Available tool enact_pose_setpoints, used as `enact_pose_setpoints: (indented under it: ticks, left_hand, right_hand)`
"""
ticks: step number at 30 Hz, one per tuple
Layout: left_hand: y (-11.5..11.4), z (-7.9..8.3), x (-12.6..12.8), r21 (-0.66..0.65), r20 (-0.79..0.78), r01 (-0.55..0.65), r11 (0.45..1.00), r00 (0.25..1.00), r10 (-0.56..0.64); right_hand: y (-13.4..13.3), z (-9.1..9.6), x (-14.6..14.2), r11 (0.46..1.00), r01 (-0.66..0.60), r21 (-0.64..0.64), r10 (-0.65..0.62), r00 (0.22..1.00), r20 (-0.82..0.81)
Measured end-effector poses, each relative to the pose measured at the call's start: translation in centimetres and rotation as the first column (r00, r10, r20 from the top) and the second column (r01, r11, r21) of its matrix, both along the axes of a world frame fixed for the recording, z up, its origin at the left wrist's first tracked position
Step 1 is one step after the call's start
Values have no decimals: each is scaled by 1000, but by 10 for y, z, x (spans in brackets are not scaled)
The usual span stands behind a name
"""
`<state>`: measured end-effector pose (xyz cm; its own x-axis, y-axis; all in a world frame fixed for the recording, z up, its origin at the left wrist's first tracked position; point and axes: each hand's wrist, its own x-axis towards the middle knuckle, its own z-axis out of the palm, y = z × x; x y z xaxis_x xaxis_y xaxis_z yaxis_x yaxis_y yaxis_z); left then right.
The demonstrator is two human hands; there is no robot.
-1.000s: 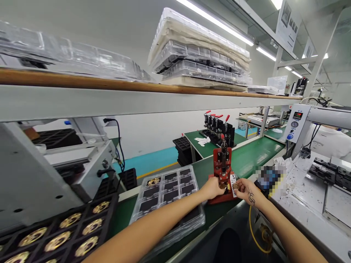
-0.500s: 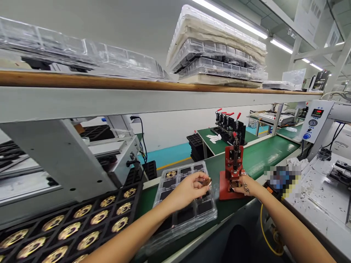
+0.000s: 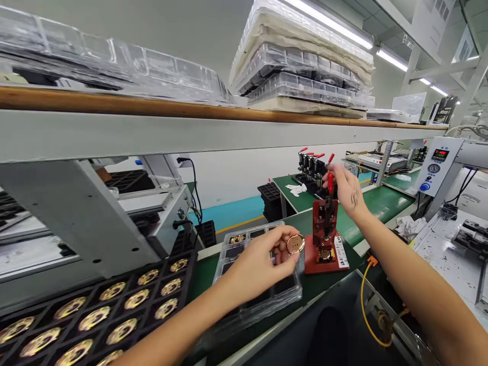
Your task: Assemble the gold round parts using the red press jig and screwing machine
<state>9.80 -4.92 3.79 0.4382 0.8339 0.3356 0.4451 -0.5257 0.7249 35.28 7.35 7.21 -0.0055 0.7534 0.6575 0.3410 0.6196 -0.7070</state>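
Between the thumb and fingers of my left hand (image 3: 269, 256) is a round gold watch case (image 3: 295, 244), its printed back turned toward me. That hand is above a clear plastic tray (image 3: 263, 316) with dark compartments, one of which bears a gold ring-shaped part (image 3: 237, 239). My right hand (image 3: 346, 190) is closed around the red lever handle (image 3: 330, 183) at the top of a small red toggle press (image 3: 316, 218). At the foot of the press, a gold-rimmed piece (image 3: 325, 254) sits in the fixture. A white label (image 3: 341, 252) with handwriting lies on the red base.
At left, a black tray (image 3: 152, 295) carries several gold rings. Clear trays (image 3: 305, 89) are stacked on the shelf (image 3: 229, 134) overhead. Further back are red-handled clamps (image 3: 310, 170) on a green table. A control box (image 3: 434, 165) and a white worktop (image 3: 438, 269) are at right.
My right hand has risen from the press's base to its lever handle, uncovering the fixture and label. My left hand has turned the watch case so its back faces me.
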Motion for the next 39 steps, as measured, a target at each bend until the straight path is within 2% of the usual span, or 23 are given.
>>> enact_pose_setpoints:
  ticks: [2,5,7,9,11,15,17,19,21,23,25,28,30,34,36,39]
  left_hand:
    - [-2,-4,-4,40,-36,-18,999,999,19]
    - [-1,-14,-12,80,-76,-42,996,996,48]
    - [-1,-21,-11,75,-100,-29,997,994,37]
    - [-2,-27,-5,65,-116,2,998,993,6]
    - [-6,-31,4,80,-127,41,996,991,-31]
    - [-17,-35,20,171,-179,98,980,982,-67]
    - [-21,-36,26,220,-210,115,969,975,-68]
    - [-24,-38,29,266,-228,132,955,971,-71]
    - [-27,-39,33,292,-237,151,944,968,-81]
    - [-30,-40,36,291,-225,172,941,968,-107]
    - [-34,-38,38,222,-177,193,956,972,-155]
    - [-40,-33,40,-47,-7,219,975,976,-220]
    - [-43,-31,40,-240,143,251,938,965,-222]
    - [-46,-32,40,-493,386,340,801,910,-149]
    - [-50,-35,40,-558,432,365,745,895,-115]
    - [-58,-39,38,-567,459,363,739,884,-82]
  right_hand:
    - [-34,-12,-10,995,40,91,-38,999,-18]
    - [-77,-56,-10,955,90,281,-115,991,74]
    - [-90,-86,-5,930,40,364,-100,984,147]
    - [-96,-107,-2,924,-24,381,-59,977,205]
    - [-103,-118,-2,935,-44,353,-41,973,229]
    - [-134,-119,-9,951,88,297,-136,980,142]
    - [-155,-119,-14,979,88,185,-107,990,93]
    - [-171,-119,-19,1000,10,5,-10,999,43]
    - [-182,-119,-21,988,-58,-145,55,998,-25]
    - [-187,-119,-20,967,-96,-235,76,993,-94]
    - [-191,-117,-17,941,-147,-305,99,981,-166]
    - [-195,-114,-11,897,-224,-380,136,960,-245]
    - [-199,-112,-8,889,-235,-392,135,955,-265]
    - [-206,-114,-6,891,-234,-390,120,948,-295]
    - [-209,-116,-6,885,-248,-395,128,943,-307]
    - [-214,-119,-7,869,-272,-413,150,941,-303]
